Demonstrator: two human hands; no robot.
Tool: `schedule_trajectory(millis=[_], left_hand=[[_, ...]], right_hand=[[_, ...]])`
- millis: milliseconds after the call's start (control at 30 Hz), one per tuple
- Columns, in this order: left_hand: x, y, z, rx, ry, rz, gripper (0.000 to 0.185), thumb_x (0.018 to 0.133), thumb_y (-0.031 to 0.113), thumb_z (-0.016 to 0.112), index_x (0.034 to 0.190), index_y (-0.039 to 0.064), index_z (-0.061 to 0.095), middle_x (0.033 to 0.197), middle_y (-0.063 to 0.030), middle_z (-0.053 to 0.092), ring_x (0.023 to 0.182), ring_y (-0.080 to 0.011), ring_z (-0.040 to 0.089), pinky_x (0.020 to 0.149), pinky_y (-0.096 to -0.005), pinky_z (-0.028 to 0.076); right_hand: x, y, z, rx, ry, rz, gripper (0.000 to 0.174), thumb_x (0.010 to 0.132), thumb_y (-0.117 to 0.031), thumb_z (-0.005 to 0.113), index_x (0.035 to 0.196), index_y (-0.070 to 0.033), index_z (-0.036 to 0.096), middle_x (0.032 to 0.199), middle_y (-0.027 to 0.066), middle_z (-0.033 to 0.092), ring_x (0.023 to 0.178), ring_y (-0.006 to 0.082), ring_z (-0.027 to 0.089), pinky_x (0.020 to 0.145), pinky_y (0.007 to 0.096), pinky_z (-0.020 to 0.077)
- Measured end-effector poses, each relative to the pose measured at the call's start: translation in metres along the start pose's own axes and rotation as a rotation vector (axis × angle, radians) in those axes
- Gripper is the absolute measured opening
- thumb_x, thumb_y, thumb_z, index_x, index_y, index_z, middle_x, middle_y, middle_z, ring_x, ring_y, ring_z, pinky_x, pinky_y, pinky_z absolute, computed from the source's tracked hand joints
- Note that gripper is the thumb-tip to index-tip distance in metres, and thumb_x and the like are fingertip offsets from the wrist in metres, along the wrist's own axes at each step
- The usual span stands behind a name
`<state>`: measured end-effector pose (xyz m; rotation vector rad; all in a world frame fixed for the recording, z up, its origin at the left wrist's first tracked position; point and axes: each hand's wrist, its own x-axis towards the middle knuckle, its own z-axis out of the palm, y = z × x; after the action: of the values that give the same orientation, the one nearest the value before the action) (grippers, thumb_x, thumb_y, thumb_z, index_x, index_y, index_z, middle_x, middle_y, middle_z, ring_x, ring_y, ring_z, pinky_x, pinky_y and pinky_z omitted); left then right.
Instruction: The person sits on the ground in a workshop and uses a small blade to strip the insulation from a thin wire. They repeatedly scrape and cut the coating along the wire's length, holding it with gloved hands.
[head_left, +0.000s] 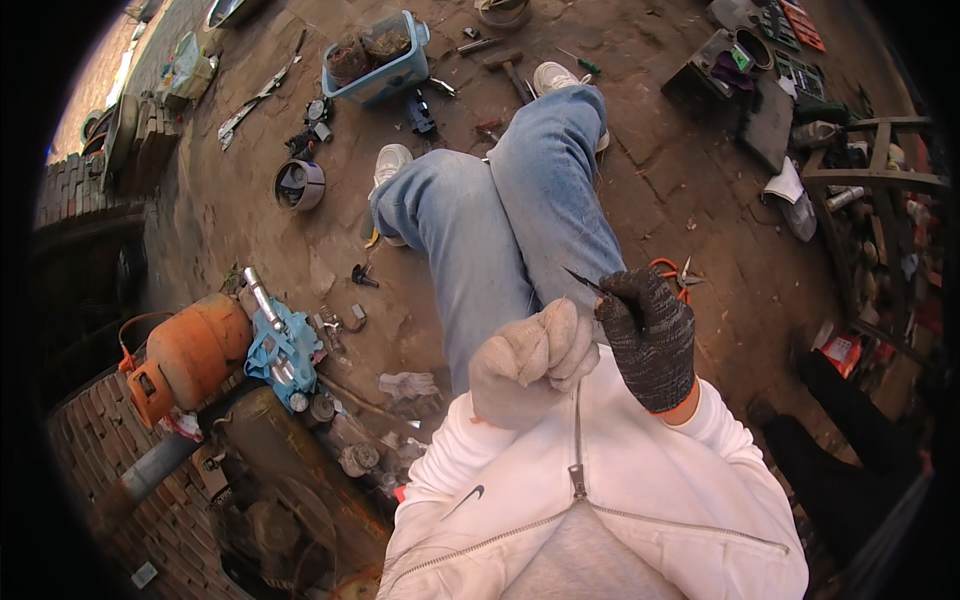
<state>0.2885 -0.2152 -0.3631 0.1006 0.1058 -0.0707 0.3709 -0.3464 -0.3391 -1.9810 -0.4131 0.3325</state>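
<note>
My left hand (529, 367), in a pale work glove, is curled over the front of the white jacket (525, 480). Whether anything small lies inside its fingers is hidden. Close beside it, my right hand (651, 341) wears a dark knitted glove and grips a thin, dark pointed tool (583, 280). The tool's tip points up and left above the jeans (480, 232). Past the right hand, orange-handled scissors or snips (684, 277) lie on the ground with their blades apart.
An orange gas cylinder (199, 341) and a blue plastic bag (281, 349) lie at the left. Ahead are a light-blue plastic crate (382, 71), a round tin (299, 185) and a hammer (512, 75). At the right stand a metal-framed rack (874, 178) and a dark box (701, 71).
</note>
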Motion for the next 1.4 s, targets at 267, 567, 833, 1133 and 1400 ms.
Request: schedule_trajectory(millis=[267,567,833,1133,1400], left_hand=[[0.000,0.003,0.002,-0.012,0.083,0.036,0.031,0.072,0.022,0.055,0.054,0.015,0.031,0.073,0.0010,0.033,0.064,-0.0137,0.032,0.059,-0.0265,0.027],[0.003,0.010,0.010,0.256,0.120,0.025,0.016,0.070,0.022,0.049,0.063,0.015,0.036,0.074,0.0012,0.034,0.067,-0.0143,0.035,0.065,-0.0291,0.029],[0.000,0.008,0.017,0.425,0.213,0.086,0.021,0.071,0.020,0.046,0.060,0.012,0.030,0.076,-0.0020,0.031,0.070,-0.0160,0.033,0.064,-0.0296,0.029],[0.002,0.009,0.015,0.411,0.280,0.124,0.021,0.074,0.020,0.048,0.064,0.011,0.032,0.077,-0.0021,0.029,0.069,-0.0153,0.031,0.063,-0.0290,0.027],[-0.001,0.008,0.013,0.504,0.277,0.173,0.020,0.075,0.017,0.050,0.065,0.010,0.035,0.078,-0.0019,0.030,0.070,-0.0147,0.033,0.064,-0.0286,0.029]], right_hand=[[-0.003,-0.016,-0.022,-0.169,-0.210,-0.217,0.014,0.086,-0.013,0.066,0.093,-0.002,0.065,0.078,0.0123,0.066,0.066,0.0278,0.065,0.060,0.0348,0.0507],[-0.003,-0.013,-0.018,-0.292,-0.273,-0.439,0.021,0.077,-0.018,0.076,0.089,-0.005,0.066,0.076,0.0132,0.066,0.064,0.0310,0.064,0.056,0.0365,0.0500],[-0.005,-0.008,-0.018,-0.358,-0.215,-0.261,0.017,0.080,-0.015,0.074,0.089,-0.002,0.066,0.074,0.0140,0.066,0.062,0.0298,0.064,0.055,0.0356,0.0501],[-0.004,-0.009,-0.017,-0.316,-0.225,-0.341,0.018,0.079,-0.015,0.075,0.090,-0.003,0.067,0.072,0.0119,0.065,0.061,0.0285,0.064,0.054,0.0344,0.0502],[-0.002,-0.009,-0.013,-0.365,-0.216,-0.362,0.019,0.079,-0.016,0.076,0.092,-0.003,0.067,0.075,0.0133,0.066,0.061,0.0285,0.064,0.056,0.0350,0.0498]])
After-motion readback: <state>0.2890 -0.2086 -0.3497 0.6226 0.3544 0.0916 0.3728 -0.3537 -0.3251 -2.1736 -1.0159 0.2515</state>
